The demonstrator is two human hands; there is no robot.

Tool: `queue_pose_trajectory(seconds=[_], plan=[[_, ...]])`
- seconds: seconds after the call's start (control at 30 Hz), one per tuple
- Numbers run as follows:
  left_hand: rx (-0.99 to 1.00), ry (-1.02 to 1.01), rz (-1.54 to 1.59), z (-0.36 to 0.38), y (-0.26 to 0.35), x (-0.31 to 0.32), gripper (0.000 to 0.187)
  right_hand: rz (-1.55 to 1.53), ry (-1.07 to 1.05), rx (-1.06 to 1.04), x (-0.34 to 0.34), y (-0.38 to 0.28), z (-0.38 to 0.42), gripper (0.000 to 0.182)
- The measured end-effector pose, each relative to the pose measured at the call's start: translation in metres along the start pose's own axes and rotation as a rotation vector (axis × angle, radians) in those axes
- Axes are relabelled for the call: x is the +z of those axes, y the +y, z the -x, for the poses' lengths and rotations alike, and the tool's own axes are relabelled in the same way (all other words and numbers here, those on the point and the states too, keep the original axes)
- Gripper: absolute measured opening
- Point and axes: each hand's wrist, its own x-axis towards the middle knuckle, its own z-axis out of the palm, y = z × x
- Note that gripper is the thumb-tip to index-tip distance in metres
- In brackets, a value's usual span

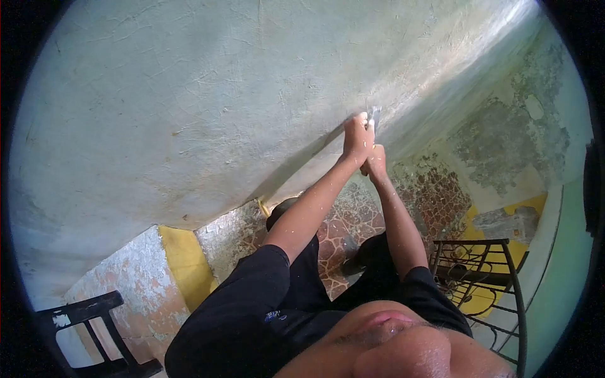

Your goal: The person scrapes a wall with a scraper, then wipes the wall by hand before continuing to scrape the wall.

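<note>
Both my hands are up against the wall (pixel 233 120), wrapped around a scraper (pixel 375 114). Its shiny flat blade meets the wall surface, while most of its handle is hidden in my fingers. My left hand (pixel 358 137) is closed higher up, near the blade. Just below and to the right, my right hand (pixel 376 161) is closed on the handle end, touching the left hand. Pale flakes speckle both forearms. The wall's pale grey-green surface is rough, with cracks and scratch marks.
A black metal rack (pixel 479 271) stands at the lower right. A dark chair (pixel 104 327) is at the lower left, near a peeling, yellow-edged ledge (pixel 183 258). Patterned red-brown tiles (pixel 334 246) cover the floor, with pale debris along the wall. Another wall with grey patches (pixel 504 138) is at right.
</note>
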Motion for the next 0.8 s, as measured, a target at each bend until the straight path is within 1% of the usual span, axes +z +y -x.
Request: queue_pose_trajectory(seconds=[0.03,0.07,0.1,0.13,0.2,0.23,0.27,0.33,0.37,0.4,0.47,0.5,0.53,0.6,0.63,0.67,0.73,0.8], plan=[[-0.157,-0.036,0.091,0.006,-0.015,0.012,0.034,-0.011,-0.005,0.007,0.006,0.013,-0.003,0.042],[-0.319,-0.075,0.175,0.013,-0.026,0.016,0.029,-0.026,-0.070,0.041,0.012,0.031,-0.004,0.041],[-0.379,-0.125,0.137,0.016,-0.038,0.017,0.023,-0.039,-0.134,0.072,0.016,0.048,-0.007,0.039],[-0.383,-0.134,0.121,0.017,-0.041,0.013,0.023,-0.054,-0.138,0.082,0.022,0.055,0.000,0.039],[-0.702,-0.165,0.188,0.021,-0.047,0.002,0.025,0.112,-0.097,0.032,0.038,0.071,0.016,0.035],[-0.744,-0.307,0.188,0.022,-0.059,-0.005,0.028,0.097,-0.100,0.050,0.042,0.077,0.024,0.035],[-0.755,-0.320,0.171,0.023,-0.061,-0.010,0.028,0.083,-0.150,0.036,0.043,0.079,0.031,0.031],[-0.910,-0.345,0.396,0.025,-0.058,-0.017,0.033,0.051,-0.244,0.001,0.039,0.076,0.044,0.022],[-0.868,-0.423,0.417,0.025,-0.051,-0.025,0.036,0.045,-0.289,0.014,0.031,0.061,0.055,0.022],[-0.869,-0.430,0.397,0.027,-0.040,-0.030,0.036,0.025,-0.290,0.019,0.024,0.051,0.062,0.022],[-0.782,-0.396,0.413,0.033,-0.026,-0.040,0.036,-0.037,-0.352,0.087,0.015,0.044,0.069,0.023],[-0.772,-0.381,0.380,0.034,-0.021,-0.044,0.034,0.013,-0.392,0.038,0.013,0.052,0.062,0.023],[-0.768,-0.382,0.353,0.035,-0.016,-0.048,0.034,-0.012,-0.402,0.035,0.010,0.051,0.059,0.023],[-0.678,-0.342,0.317,0.043,-0.011,-0.057,0.030,0.096,-0.453,0.007,0.003,0.044,0.063,0.024],[-0.595,-0.331,0.224,0.044,-0.016,-0.058,0.025,0.156,-0.453,0.070,-0.001,0.037,0.064,0.027],[-0.593,-0.342,0.208,0.044,-0.005,-0.062,0.025,0.137,-0.452,0.072,-0.003,0.037,0.060,0.027],[-0.631,-0.355,0.269,0.044,0.011,-0.071,0.022,0.260,-0.417,-0.015,-0.009,0.040,0.050,0.029],[-0.615,-0.379,0.272,0.037,0.007,-0.075,0.022,0.254,-0.405,-0.017,-0.016,0.039,0.045,0.029]])
